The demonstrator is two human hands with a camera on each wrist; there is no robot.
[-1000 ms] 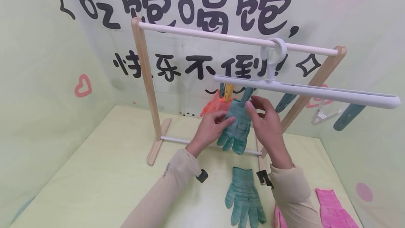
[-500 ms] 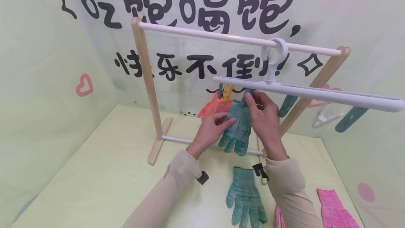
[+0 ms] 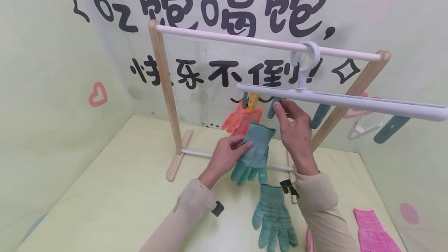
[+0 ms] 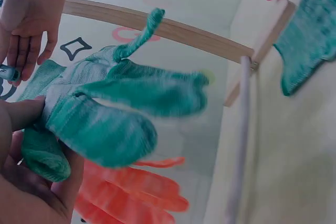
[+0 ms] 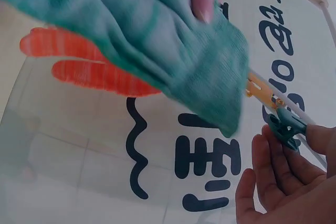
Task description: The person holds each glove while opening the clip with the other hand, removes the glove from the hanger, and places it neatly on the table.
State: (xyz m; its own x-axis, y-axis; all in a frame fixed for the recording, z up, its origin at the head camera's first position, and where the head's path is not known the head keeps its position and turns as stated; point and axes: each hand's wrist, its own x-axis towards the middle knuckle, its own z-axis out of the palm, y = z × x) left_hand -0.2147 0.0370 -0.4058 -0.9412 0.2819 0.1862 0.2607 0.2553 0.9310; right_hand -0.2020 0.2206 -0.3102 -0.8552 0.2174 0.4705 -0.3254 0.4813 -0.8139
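Note:
My left hand (image 3: 224, 156) pinches a green knit glove (image 3: 257, 145) between thumb and fingers. The glove hangs below the white hanger (image 3: 343, 100), cuff up, apart from any clip. With thumb and fingers my right hand (image 3: 296, 133) pinches a dark teal clothespin (image 3: 273, 109) under the hanger. In the right wrist view that clothespin (image 5: 286, 127) has nothing in its jaws, and the glove's cuff (image 5: 223, 77) is a short way off. An orange glove (image 3: 247, 121) hangs behind, below a yellow clothespin (image 3: 252, 103).
The hanger hooks over the white bar (image 3: 227, 38) of a wooden-legged rack (image 3: 164, 88). More teal clothespins (image 3: 390, 129) and a white one (image 3: 360, 127) hang to the right. A second green glove (image 3: 273, 217) and pink gloves (image 3: 374, 230) lie on the table.
The green glove has come out of the teal clothespin and moved down and left with my left hand. My right hand stays at the clothespin, having shifted slightly up onto it.

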